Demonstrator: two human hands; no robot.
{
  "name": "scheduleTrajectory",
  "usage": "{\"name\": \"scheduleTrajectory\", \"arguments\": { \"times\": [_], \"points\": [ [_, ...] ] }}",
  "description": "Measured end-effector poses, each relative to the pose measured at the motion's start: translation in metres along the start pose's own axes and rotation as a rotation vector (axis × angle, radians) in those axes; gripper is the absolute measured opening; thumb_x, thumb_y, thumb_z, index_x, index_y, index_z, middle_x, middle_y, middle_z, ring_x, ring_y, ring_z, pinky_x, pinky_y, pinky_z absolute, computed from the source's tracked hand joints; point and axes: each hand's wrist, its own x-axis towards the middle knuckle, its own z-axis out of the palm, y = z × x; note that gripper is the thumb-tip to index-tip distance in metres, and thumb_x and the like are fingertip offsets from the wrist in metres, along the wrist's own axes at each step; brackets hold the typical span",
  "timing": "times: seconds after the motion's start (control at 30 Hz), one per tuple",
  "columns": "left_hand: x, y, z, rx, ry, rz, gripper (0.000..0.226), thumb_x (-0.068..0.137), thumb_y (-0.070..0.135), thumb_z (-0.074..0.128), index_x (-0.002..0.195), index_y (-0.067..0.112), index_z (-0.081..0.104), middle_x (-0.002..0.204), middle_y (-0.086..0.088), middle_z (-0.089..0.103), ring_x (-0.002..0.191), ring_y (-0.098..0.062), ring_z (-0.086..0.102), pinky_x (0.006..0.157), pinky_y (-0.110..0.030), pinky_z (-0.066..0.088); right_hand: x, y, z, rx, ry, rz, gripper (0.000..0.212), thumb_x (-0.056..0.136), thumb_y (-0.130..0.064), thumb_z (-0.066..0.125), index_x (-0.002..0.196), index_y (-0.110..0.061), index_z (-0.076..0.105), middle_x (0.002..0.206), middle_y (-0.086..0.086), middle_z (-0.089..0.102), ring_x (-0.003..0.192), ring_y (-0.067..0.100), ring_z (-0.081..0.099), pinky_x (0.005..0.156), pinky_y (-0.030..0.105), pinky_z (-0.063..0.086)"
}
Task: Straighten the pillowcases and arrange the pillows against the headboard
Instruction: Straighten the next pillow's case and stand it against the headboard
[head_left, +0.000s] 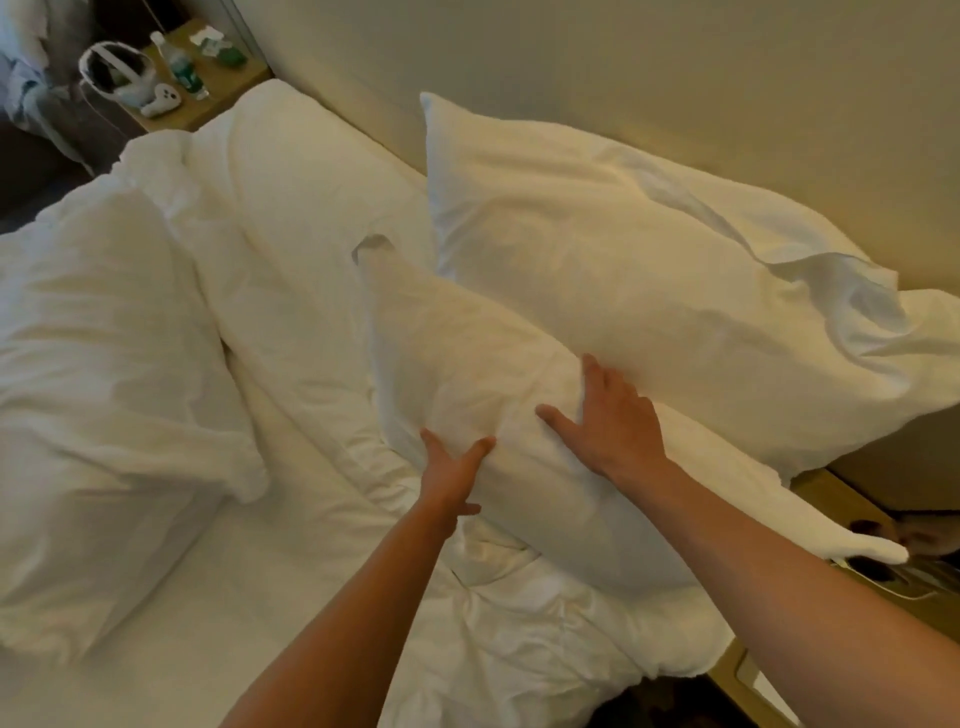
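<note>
Both hands sit on the front pillow (498, 395): left hand (452, 467) pinching its near edge, right hand (613, 421) flat, fingers spread. Likely steadying it to set before the rear pillow (649, 270) at one o'clock, leaning on the headboard (623, 78).

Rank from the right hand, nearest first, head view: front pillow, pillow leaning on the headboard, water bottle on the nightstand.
1. front pillow: directly under the right hand, which presses on it.
2. pillow leaning on the headboard: just beyond, up against the wall.
3. water bottle: far upper left, on the nightstand.
</note>
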Motion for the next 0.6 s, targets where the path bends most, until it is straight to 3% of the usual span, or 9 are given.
{"name": "scheduleTrajectory", "arguments": {
  "times": [0.1,0.2,0.3,0.37,0.5,0.6],
  "points": [
    [0.007,-0.018,0.010,-0.200,-0.076,-0.100,0.121,0.071,0.058,0.084,0.154,0.056,-0.004,0.162,-0.005,0.028,0.133,-0.046,0.046,0.086,-0.063,0.058,0.007,0.001,0.027,-0.098,0.082,-0.098,0.075,0.095,-0.077,0.035,0.141,-0.019,0.044,0.122,0.011,0.059,0.100,0.034,0.062,0.072,0.041,0.049],
    [0.019,-0.025,0.026,-0.338,-0.068,-0.095,0.118,0.073,0.052,0.085,0.155,0.056,0.000,0.161,-0.003,0.031,0.131,-0.044,0.048,0.084,-0.060,0.060,0.016,0.011,0.038,-0.083,0.158,-0.243,0.050,0.103,-0.063,0.036,0.118,-0.019,0.055,0.091,0.005,0.064,0.066,0.032,0.064,0.049,0.033,0.039],
    [0.030,-0.008,0.048,-0.399,-0.056,-0.054,0.115,0.076,0.047,0.085,0.156,0.055,0.003,0.160,-0.002,0.032,0.131,-0.044,0.049,0.084,-0.060,0.060,0.039,0.026,0.024,-0.010,0.251,-0.331,0.032,0.105,-0.049,0.048,0.098,-0.019,0.059,0.070,0.007,0.065,0.054,0.036,0.062,0.046,0.035,0.041],
    [0.039,0.019,0.067,-0.419,-0.063,-0.039,0.111,0.079,0.042,0.084,0.157,0.052,0.005,0.159,-0.003,0.032,0.132,-0.045,0.048,0.083,-0.063,0.059,0.059,0.038,0.003,0.022,0.312,-0.347,0.029,0.104,-0.045,0.054,0.091,-0.019,0.060,0.071,0.010,0.069,0.060,0.039,0.066,0.049,0.037,0.045],
    [0.057,0.085,0.092,-0.425,-0.087,0.055,0.103,0.079,0.043,0.083,0.156,0.051,0.016,0.157,-0.003,0.037,0.131,-0.046,0.049,0.076,-0.060,0.062,0.103,0.047,-0.040,0.005,0.462,-0.360,0.040,0.104,-0.051,0.046,0.086,-0.017,0.058,0.070,0.012,0.068,0.061,0.040,0.065,0.049,0.038,0.044],
    [0.063,0.094,0.082,-0.334,-0.064,0.046,0.104,0.079,0.049,0.082,0.156,0.052,0.013,0.157,-0.002,0.036,0.132,-0.043,0.048,0.077,-0.057,0.062,0.118,0.040,-0.044,0.058,0.386,-0.347,0.038,0.103,-0.050,0.049,0.087,-0.017,0.058,0.073,0.015,0.069,0.067,0.041,0.066,0.054,0.039,0.042]
  ]
}}
